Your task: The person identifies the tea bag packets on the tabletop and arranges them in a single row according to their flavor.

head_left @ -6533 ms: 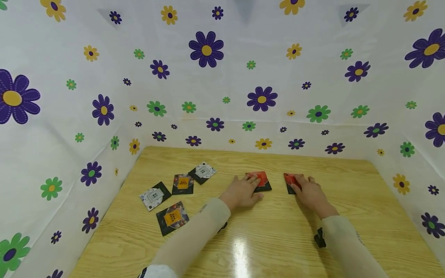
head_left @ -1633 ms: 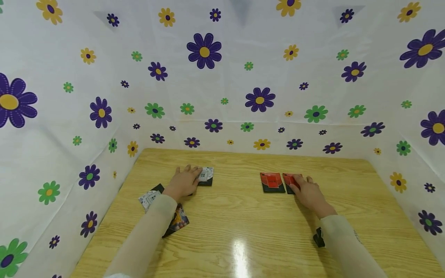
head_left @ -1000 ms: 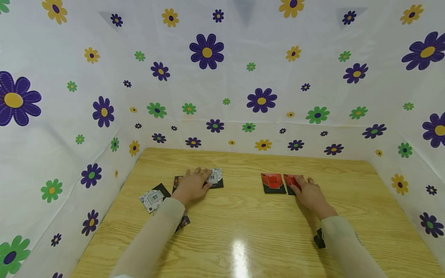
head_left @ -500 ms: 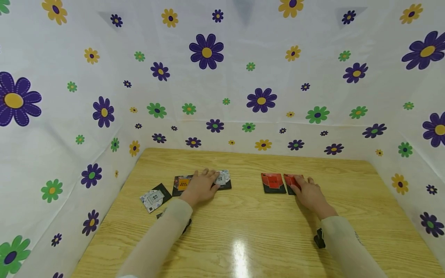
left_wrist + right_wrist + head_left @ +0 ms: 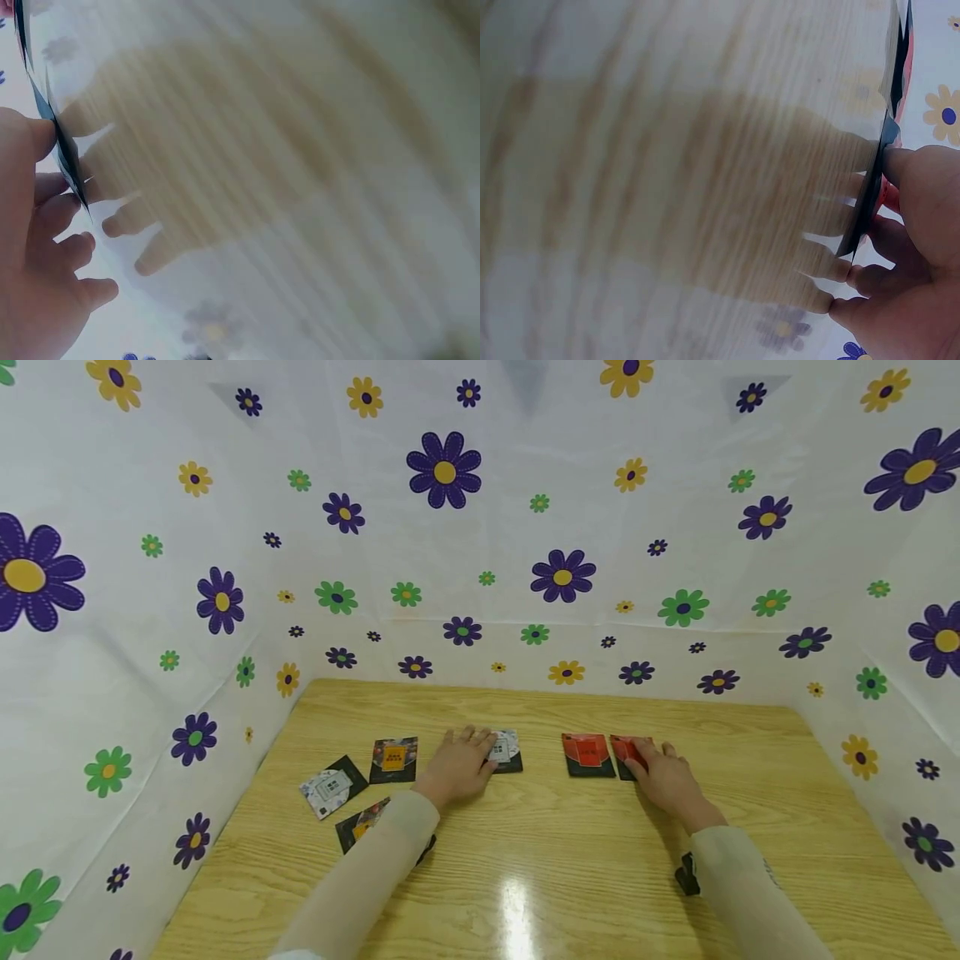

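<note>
In the head view my left hand (image 5: 461, 766) lies over a white-and-black square packet (image 5: 508, 752), fingers stretched across its left part. The left wrist view shows the thumb and fingertips against that packet's thin dark edge (image 5: 66, 154). My right hand (image 5: 669, 781) rests on a red-and-black packet (image 5: 625, 760), covering its right side; the right wrist view shows the thumb and fingers at its edge (image 5: 870, 199). Just left of it lies a matching red-and-black packet (image 5: 588, 755), flat and untouched, with a narrow gap between the two.
On the left of the wooden table (image 5: 570, 877) lie a dark packet with an orange label (image 5: 393, 759), a tilted white-and-black packet (image 5: 333, 787), and another orange-labelled packet (image 5: 360, 827) partly under my left sleeve. A flower-patterned white cloth (image 5: 510, 527) encloses the table.
My left hand has left the red packet, now beside the other red one, and moved to a white-and-black packet, which it has slid right. My right hand has stayed put.
</note>
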`<state>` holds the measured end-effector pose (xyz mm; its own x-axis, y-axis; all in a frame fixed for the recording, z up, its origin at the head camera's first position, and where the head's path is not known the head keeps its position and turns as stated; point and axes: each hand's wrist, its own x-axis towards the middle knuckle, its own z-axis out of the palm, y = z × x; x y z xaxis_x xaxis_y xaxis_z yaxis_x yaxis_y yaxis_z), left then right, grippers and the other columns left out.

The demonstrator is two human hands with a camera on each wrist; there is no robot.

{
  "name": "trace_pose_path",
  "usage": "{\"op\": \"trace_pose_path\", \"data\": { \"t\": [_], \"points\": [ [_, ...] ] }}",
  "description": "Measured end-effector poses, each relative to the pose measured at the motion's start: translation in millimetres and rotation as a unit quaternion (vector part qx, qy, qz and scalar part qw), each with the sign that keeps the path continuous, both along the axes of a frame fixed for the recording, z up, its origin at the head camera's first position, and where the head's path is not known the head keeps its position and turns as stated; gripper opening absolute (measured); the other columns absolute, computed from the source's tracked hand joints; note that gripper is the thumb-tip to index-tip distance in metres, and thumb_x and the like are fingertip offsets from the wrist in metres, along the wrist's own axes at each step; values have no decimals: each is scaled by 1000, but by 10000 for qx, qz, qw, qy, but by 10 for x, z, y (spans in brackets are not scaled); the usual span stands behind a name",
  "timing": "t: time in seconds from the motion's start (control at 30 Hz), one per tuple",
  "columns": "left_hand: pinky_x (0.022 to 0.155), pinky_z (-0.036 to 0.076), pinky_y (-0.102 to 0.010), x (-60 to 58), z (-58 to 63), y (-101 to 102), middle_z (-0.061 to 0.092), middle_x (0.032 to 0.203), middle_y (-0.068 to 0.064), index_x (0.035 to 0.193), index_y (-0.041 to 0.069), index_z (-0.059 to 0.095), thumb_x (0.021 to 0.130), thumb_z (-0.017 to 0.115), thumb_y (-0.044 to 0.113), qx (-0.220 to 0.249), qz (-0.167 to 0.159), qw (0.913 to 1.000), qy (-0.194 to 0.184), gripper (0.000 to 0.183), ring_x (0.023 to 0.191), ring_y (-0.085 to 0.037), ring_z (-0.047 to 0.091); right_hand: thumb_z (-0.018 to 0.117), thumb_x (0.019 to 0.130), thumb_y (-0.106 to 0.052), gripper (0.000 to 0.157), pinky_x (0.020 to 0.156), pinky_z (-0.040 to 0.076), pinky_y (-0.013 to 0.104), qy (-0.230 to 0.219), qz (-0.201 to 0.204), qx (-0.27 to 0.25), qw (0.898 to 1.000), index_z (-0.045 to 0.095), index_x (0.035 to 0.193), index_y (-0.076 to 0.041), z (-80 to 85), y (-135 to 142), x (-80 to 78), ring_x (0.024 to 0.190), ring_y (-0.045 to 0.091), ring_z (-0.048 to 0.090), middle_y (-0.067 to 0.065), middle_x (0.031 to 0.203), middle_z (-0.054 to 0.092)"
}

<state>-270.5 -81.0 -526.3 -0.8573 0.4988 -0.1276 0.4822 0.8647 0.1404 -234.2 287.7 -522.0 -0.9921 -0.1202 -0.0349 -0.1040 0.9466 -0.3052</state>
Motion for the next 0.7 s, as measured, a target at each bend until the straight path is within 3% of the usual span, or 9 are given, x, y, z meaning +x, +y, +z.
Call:
{"op": "trace_pose_path", "data": {
  "t": [0.2, 0.7],
  "points": [
    [131, 19, -62, 15, 27, 169, 27, 175, -2, 169, 24, 28, 115, 34, 42, -114, -166, 9998, -81, 58, 163, -32, 23, 49, 113, -28, 54, 112, 35, 79, 6, -19, -27, 10000, 44, 153, 7, -21, 10, 0, 139, 68, 37, 45, 144, 51],
    [133, 17, -59, 18, 30, 360, 23, 176, -3, 170, 22, 23, 116, 30, 42, -131, -133, 9997, -181, 58, 164, -29, 20, 50, 112, -25, 52, 111, 36, 78, 142, 62, -27, 9999, 45, 152, 8, -12, 12, 0, 139, 68, 38, 44, 142, 53]
  ]
}}
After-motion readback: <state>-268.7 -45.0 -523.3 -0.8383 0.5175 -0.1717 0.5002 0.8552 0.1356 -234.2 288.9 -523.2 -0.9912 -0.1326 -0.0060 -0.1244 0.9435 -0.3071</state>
